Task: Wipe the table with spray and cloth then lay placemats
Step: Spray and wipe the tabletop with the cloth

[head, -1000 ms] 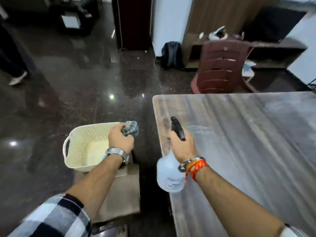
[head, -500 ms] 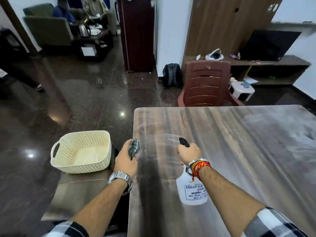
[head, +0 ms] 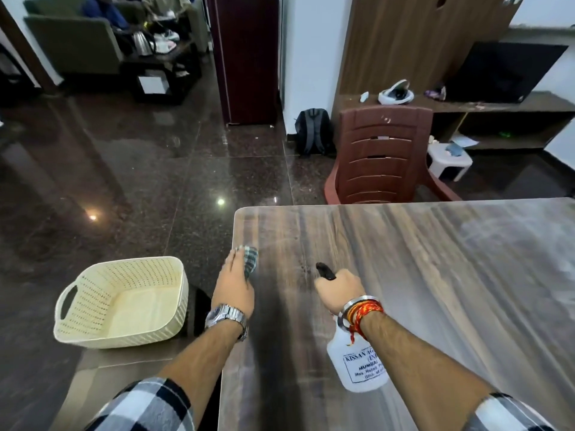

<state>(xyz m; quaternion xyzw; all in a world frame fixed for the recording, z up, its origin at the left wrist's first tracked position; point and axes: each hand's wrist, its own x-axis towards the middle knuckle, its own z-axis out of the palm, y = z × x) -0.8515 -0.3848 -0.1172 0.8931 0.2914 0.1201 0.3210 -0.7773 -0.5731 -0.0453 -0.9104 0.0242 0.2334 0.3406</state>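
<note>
Wood-grain table [head: 420,275] barely wiped; checked cloth [head: 250,261] pressed under left hand [head: 235,286], spray bottle [head: 357,365] gripped by right hand [head: 339,290]. Placemats unseen, not laid.

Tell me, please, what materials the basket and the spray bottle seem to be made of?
Basket: probably moulded plastic, cream, matte, with regular perforated walls and a cut-out handle. Spray bottle: likely translucent white plastic with a printed label and a black trigger head.

The spray bottle [head: 357,365] label reads "KISSAN AG…", "MUMBAI", partly hidden.
</note>
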